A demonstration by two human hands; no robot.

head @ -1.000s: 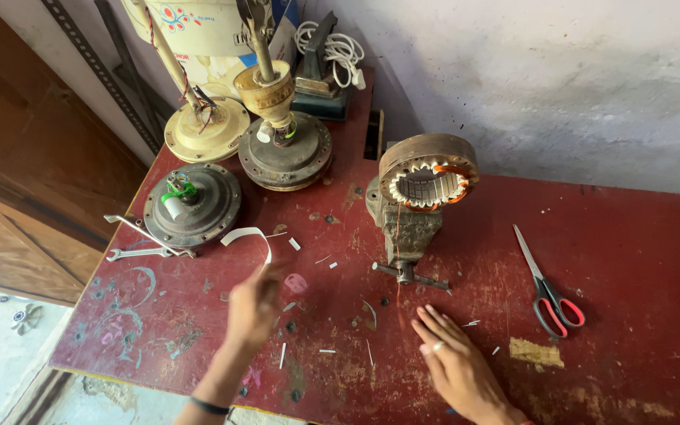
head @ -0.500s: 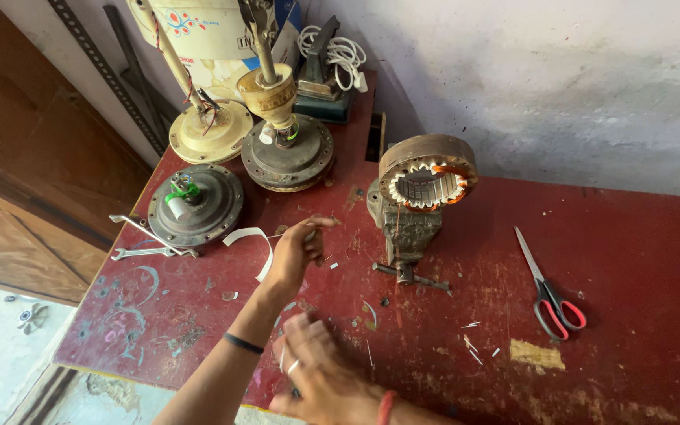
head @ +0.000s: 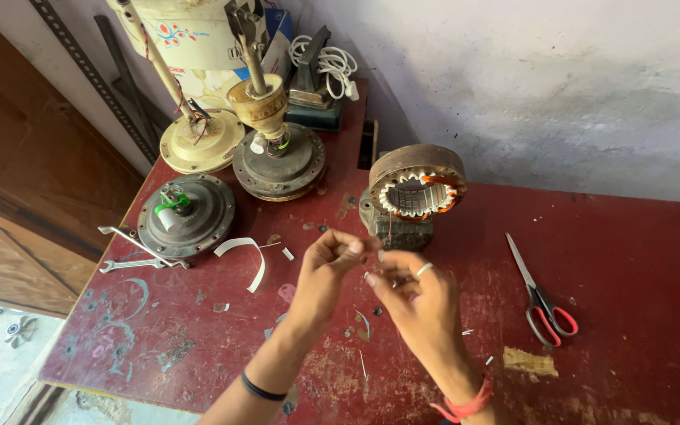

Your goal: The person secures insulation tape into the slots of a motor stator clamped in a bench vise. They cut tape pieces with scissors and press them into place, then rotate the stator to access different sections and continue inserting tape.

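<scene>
My left hand [head: 330, 266] and my right hand [head: 412, 297] meet fingertip to fingertip above the red table [head: 631, 260], just in front of a round motor stator [head: 417, 193] with copper windings on a grey stand. Both hands pinch what looks like a thin wire [head: 389, 230] that runs up to the stator. The strand is too fine to see clearly. My right hand wears a ring and a red wristband, my left a black band.
Three fan motor housings stand at the back left: a dark one [head: 186, 214], one with a shaft [head: 277, 161] and a cream one [head: 198, 142]. A spanner [head: 139, 253] and a white strip [head: 247, 256] lie near them. Red-handled scissors [head: 541, 303] lie to the right.
Both hands have lifted off the table and come together in front of the stator. My right hand moved up from the front edge, and my left closed into a pinch.
</scene>
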